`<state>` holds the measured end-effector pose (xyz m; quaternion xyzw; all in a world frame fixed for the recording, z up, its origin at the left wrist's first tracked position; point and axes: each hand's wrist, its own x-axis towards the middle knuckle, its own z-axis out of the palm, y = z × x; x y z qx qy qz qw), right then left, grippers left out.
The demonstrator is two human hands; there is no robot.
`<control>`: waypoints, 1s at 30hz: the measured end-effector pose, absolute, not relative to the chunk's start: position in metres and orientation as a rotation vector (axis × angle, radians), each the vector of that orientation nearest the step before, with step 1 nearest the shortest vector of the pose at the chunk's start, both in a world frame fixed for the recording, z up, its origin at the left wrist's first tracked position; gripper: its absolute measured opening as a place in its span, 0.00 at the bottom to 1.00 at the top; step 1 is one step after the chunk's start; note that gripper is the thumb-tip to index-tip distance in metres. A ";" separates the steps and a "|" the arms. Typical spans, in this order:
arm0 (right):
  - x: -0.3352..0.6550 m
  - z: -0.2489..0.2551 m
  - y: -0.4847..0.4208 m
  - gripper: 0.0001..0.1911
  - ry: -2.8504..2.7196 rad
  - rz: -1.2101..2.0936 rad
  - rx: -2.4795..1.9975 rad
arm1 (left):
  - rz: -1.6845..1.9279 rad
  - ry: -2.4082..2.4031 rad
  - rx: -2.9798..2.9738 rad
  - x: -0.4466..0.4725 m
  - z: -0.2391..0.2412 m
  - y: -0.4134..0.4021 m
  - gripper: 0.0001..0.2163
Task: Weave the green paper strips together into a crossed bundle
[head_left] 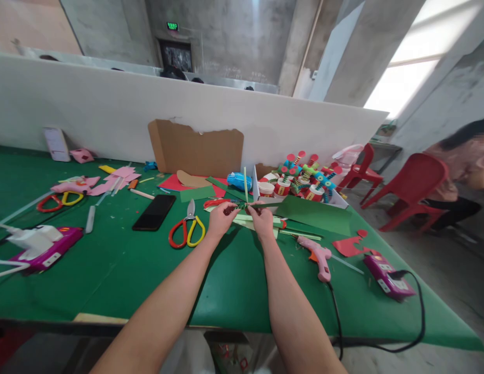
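Note:
My left hand (221,219) and my right hand (262,220) meet above the middle of the table, fingers pinched on green paper strips (242,204). Small dark green folds show between the fingertips. A light green strip (245,185) sticks up between the two hands. Their exact folding is too small to make out. Under my right hand lie light green paper pieces (247,222). Scissors with one red and one yellow handle (191,209) rest just left of my left hand. To the right of my right hand is a pink glue gun (319,258).
A white box (341,200) holds several colourful paper figures at the back right. Dark green paper (315,214) lies before it. A black phone (154,213) and purple power strips (386,275) are on the green table. Cardboard (198,149) leans on the white partition. A person sits far right.

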<state>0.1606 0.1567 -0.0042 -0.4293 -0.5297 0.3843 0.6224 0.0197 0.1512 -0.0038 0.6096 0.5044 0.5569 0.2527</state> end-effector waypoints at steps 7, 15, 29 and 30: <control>0.164 -0.006 0.160 0.13 -1.094 0.924 -1.028 | 1.529 1.370 1.612 0.018 -0.006 0.151 0.10; 0.152 -0.011 0.159 0.14 -1.120 0.968 -1.018 | 1.491 1.333 1.699 0.020 -0.010 0.153 0.07; 0.145 -0.005 0.151 0.10 -1.180 0.973 -1.042 | 1.472 1.338 1.635 0.021 -0.011 0.154 0.05; 0.145 -0.005 0.151 0.10 -1.190 0.953 -1.051 | 1.472 1.321 1.622 0.022 -0.011 0.153 0.05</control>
